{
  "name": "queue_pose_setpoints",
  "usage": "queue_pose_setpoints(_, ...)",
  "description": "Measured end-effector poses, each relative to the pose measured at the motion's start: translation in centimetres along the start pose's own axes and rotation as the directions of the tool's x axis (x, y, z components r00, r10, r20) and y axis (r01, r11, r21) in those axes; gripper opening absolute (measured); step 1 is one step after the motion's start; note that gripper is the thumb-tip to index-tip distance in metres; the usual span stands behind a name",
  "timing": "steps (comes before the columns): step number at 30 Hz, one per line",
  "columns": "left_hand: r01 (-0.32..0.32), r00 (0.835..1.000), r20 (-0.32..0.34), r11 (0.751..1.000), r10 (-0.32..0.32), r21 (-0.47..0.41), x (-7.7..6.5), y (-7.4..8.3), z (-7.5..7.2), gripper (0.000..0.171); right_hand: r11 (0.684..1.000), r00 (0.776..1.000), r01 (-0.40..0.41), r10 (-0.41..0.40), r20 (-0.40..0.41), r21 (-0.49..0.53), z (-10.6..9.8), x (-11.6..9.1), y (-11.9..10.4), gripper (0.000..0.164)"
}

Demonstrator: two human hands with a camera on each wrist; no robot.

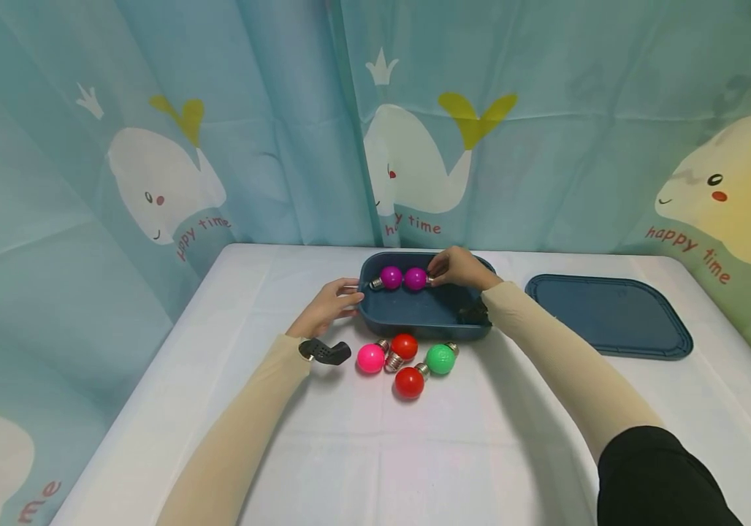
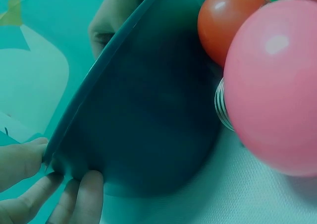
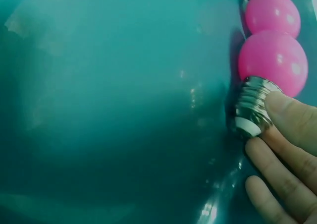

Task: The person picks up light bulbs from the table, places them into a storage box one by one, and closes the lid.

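Observation:
A dark blue tray (image 1: 424,326) with raised walls stands at the back of the white table. Inside it, along the far wall, lie two purple light bulbs, one on the left (image 1: 391,277) and one on the right (image 1: 415,279), glass against glass. My right hand (image 1: 462,268) pinches the right bulb's metal screw base (image 3: 253,102) between thumb and fingers. At the tray's left end, my left hand (image 1: 326,307) holds the rim, its thumb at the edge and its fingers against the outer wall (image 2: 133,130).
Before the tray's front wall lie a pink bulb (image 1: 370,359), a green bulb (image 1: 440,359) and two red bulbs, one behind (image 1: 405,345) and one nearer (image 1: 409,383). A flat dark blue lid or tray (image 1: 612,314) lies to the right. A whale-print curtain (image 1: 310,146) hangs behind the table.

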State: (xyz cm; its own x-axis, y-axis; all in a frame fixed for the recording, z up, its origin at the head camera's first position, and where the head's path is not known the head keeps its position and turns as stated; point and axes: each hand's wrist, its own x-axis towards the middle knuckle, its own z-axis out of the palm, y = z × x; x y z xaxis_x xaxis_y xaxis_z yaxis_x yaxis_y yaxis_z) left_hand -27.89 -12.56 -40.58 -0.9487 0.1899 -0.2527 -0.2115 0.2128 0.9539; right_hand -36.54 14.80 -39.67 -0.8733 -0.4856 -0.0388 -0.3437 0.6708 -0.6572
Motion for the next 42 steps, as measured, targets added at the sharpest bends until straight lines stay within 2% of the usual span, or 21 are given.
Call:
queue_pose_setpoints(18, 0.009, 1.0, -0.003, 1.0, -0.009, 0.001, 0.0, -0.1, 0.3, 0.048, 0.998, 0.999, 0.032, -0.033, 0.007, 0.049, -3.0, -1.8, -0.1, 0.035)
queue_pose_setpoints(30, -0.007, 1.0, 0.003, 1.0, 0.007, 0.008, -0.1, 0.0, 0.2, 0.048, 0.997, 0.999, 0.04, -0.042, 0.027, 0.067, -5.3, -4.0, -2.4, 0.036)
queue_pose_setpoints(42, -0.011, 1.0, 0.012, 1.0, 0.011, 0.001, -0.1, 0.0, 0.2, 0.048, 0.991, 0.99, 0.13, -0.13, 0.047, 0.019, -6.1, -6.8, -4.6, 0.033)
